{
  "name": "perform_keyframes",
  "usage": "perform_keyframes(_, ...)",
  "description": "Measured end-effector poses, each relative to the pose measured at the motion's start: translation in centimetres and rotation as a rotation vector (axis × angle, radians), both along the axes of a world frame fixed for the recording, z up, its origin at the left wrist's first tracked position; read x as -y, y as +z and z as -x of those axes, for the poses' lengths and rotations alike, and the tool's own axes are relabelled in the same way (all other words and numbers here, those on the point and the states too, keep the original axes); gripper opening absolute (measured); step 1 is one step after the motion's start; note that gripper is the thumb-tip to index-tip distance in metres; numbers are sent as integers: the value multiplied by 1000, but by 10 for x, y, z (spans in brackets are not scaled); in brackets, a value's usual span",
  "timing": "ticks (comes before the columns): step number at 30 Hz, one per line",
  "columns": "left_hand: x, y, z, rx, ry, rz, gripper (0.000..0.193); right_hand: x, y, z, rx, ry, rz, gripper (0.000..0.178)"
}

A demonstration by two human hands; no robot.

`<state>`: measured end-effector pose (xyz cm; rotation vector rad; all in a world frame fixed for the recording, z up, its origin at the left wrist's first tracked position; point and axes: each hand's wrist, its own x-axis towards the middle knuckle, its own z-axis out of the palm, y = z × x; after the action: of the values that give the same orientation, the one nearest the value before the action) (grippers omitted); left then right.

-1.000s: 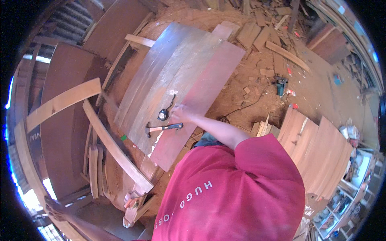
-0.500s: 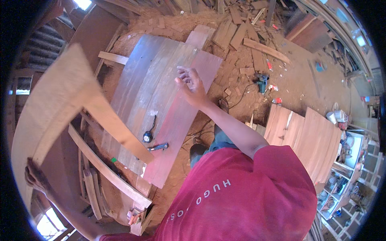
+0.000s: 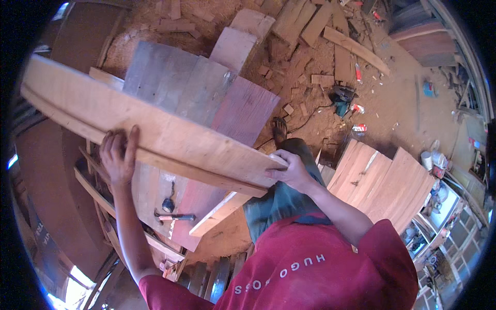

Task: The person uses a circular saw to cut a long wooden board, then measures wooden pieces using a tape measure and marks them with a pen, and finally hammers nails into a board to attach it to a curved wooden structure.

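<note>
The long timber piece [image 3: 155, 121] spans upper left to centre of the frame, judged stiff, fairly heavy and best held mid-length and at one end, with the left hand [image 3: 119, 155] curled on its lower edge, left forearm [image 3: 132, 227] near vertical, and the right hand [image 3: 293, 171] clasping its right end, right forearm [image 3: 341, 209] slanting from lower right.

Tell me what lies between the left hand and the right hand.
A stretch of the long wooden board lies between the left hand and the right hand, as the head view shows.
</note>
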<state>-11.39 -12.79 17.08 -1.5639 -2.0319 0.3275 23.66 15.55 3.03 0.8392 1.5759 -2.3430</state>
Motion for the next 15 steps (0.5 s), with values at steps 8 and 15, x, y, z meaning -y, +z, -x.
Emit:
perform_keyframes(8,-61,-164,27,257,127,130,54,-64,-98,11,85,-1,-238,48)
perform_keyframes(15,-88,-189,8,258,614,-51,79,-86,-112,44,94,-34,-87,43)
